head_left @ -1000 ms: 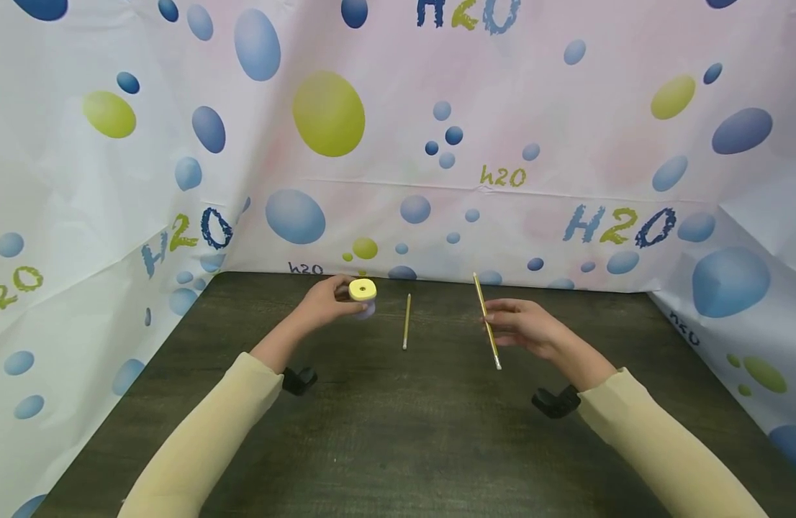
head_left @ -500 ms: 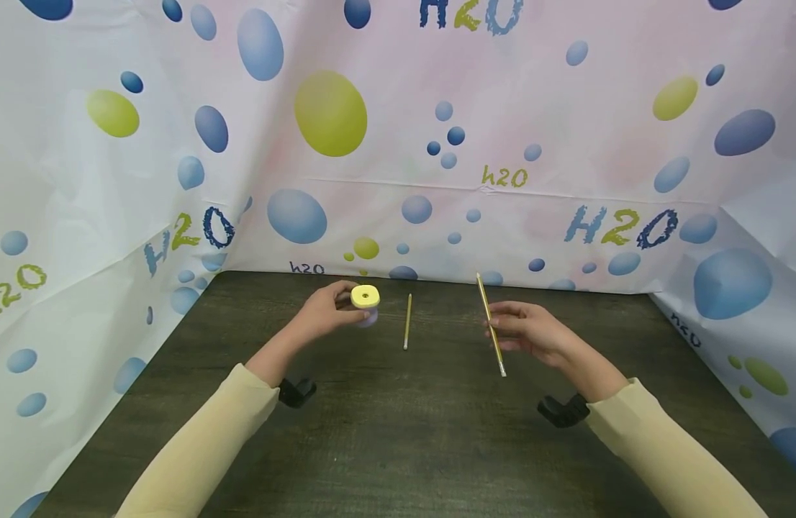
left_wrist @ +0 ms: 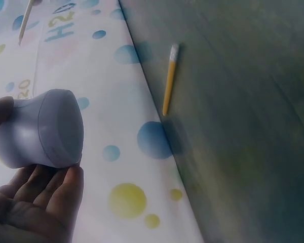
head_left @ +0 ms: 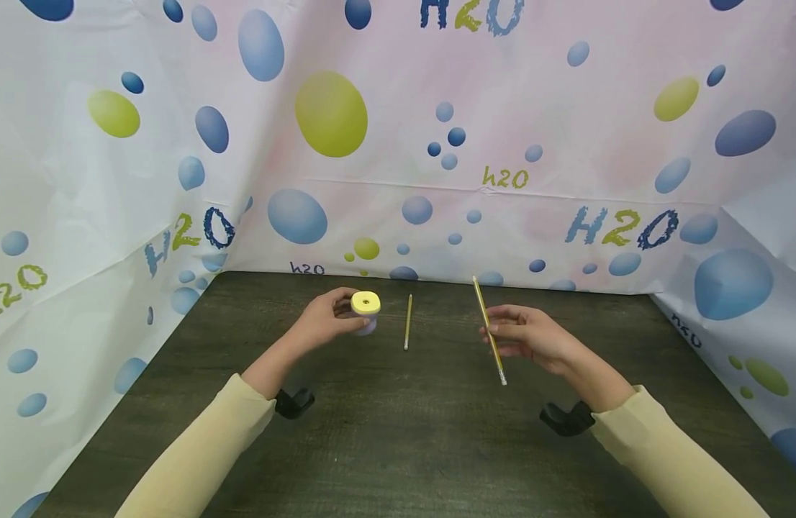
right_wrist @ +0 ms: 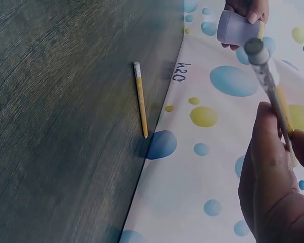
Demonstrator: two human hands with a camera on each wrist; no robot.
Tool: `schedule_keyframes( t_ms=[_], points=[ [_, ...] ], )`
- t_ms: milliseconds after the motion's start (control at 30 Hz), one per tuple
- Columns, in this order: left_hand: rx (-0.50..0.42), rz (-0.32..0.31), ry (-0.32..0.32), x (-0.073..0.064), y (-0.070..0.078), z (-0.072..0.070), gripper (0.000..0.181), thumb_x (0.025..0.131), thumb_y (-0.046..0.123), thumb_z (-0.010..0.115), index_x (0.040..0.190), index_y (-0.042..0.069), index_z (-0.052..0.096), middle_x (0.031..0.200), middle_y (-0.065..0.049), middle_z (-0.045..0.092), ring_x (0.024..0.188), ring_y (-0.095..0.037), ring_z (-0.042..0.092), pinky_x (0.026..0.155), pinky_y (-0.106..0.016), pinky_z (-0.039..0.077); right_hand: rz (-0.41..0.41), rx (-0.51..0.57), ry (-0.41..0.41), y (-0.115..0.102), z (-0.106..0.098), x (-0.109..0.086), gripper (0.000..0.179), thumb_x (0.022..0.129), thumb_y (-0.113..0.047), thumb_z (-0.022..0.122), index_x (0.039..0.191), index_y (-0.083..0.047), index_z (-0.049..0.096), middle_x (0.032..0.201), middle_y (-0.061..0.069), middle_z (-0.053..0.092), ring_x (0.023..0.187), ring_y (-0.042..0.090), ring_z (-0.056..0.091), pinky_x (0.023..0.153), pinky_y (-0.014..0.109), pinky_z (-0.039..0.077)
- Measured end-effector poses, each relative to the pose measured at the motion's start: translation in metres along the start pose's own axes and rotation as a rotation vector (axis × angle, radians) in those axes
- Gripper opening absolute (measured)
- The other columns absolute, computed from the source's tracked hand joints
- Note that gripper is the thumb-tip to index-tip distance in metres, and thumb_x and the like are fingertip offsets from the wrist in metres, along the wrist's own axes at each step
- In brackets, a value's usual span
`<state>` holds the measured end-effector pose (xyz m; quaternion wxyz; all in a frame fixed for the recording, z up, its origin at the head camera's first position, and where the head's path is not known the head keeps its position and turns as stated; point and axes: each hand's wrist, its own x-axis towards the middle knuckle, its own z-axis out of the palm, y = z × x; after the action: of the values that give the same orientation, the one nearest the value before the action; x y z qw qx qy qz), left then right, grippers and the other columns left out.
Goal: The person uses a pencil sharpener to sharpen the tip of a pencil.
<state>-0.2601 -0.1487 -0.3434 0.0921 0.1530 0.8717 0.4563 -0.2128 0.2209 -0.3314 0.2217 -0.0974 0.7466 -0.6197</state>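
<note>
My left hand point(head_left: 325, 316) grips a pencil sharpener with a yellow top and a pale lavender container point(left_wrist: 38, 129), thumb on the near side and fingers round the far side. A small dark hole shows in the middle of its yellow top point(head_left: 365, 302). To the right, my right hand point(head_left: 530, 337) pinches a yellow pencil point(head_left: 489, 327) between thumb and fingers. That pencil slants, its eraser end point(right_wrist: 257, 50) toward me and its other end up and away. Between the hands, a second yellow pencil point(head_left: 408, 322) lies on the dark table, eraser end toward me.
The dark wood-grain table point(head_left: 398, 446) ends at a white sheet point(head_left: 398, 158) printed with blue and green drops, which rises at the back and both sides. Black wrist cameras point(head_left: 294, 403) sit under both wrists.
Both hands have come slightly lower and nearer to me, still holding the sharpener and the pencil. The pencil on the table has not moved.
</note>
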Motion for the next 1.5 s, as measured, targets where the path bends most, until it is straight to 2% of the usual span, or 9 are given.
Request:
schedule_keyframes(
  t_ms=[467,867,1133,1333,1500],
  points=[
    [0.019,0.038,0.003,-0.008,0.004,0.006,0.061,0.094,0.017,0.072,0.144,-0.007,0.048,0.144,-0.029,0.055,0.138,-0.046,0.053,0.114,-0.052,0.046,-0.049,-0.045,-0.002,-0.005,0.008,-0.007,0.059,0.107,-0.012,0.053,0.151,0.016,0.025,0.106,-0.012,0.074,0.100,0.002,0.072,0.091,0.027,0.060],
    [0.013,0.051,-0.011,-0.014,0.008,0.009,0.060,0.094,0.017,0.072,0.144,-0.007,0.048,0.143,-0.029,0.056,0.137,-0.046,0.054,0.113,-0.053,0.046,-0.026,-0.051,-0.002,-0.006,0.013,-0.010,0.057,0.106,-0.012,0.053,0.149,0.016,0.029,0.107,-0.008,0.074,0.101,0.004,0.072,0.095,0.032,0.059],
    [0.015,0.072,-0.018,-0.016,0.010,0.014,0.060,0.094,0.017,0.073,0.144,-0.006,0.049,0.143,-0.029,0.056,0.136,-0.045,0.055,0.113,-0.052,0.047,-0.031,-0.052,-0.001,-0.005,0.016,-0.011,0.056,0.106,-0.010,0.053,0.149,0.017,0.030,0.105,-0.009,0.073,0.098,0.002,0.072,0.094,0.035,0.060],
    [0.005,0.115,-0.039,-0.021,0.013,0.018,0.060,0.092,0.016,0.074,0.143,-0.006,0.050,0.140,-0.028,0.057,0.133,-0.046,0.057,0.111,-0.053,0.048,-0.026,-0.055,-0.002,-0.006,0.019,-0.012,0.053,0.106,-0.011,0.054,0.148,0.014,0.034,0.106,-0.007,0.074,0.098,0.004,0.072,0.091,0.033,0.060],
    [-0.009,0.115,-0.048,-0.020,0.017,0.020,0.060,0.093,0.015,0.074,0.145,-0.003,0.050,0.141,-0.026,0.058,0.134,-0.044,0.057,0.112,-0.052,0.048,-0.034,-0.069,-0.018,-0.008,0.021,-0.013,0.053,0.106,-0.010,0.054,0.148,0.014,0.034,0.105,-0.008,0.073,0.097,0.005,0.071,0.088,0.032,0.061]
  ],
)
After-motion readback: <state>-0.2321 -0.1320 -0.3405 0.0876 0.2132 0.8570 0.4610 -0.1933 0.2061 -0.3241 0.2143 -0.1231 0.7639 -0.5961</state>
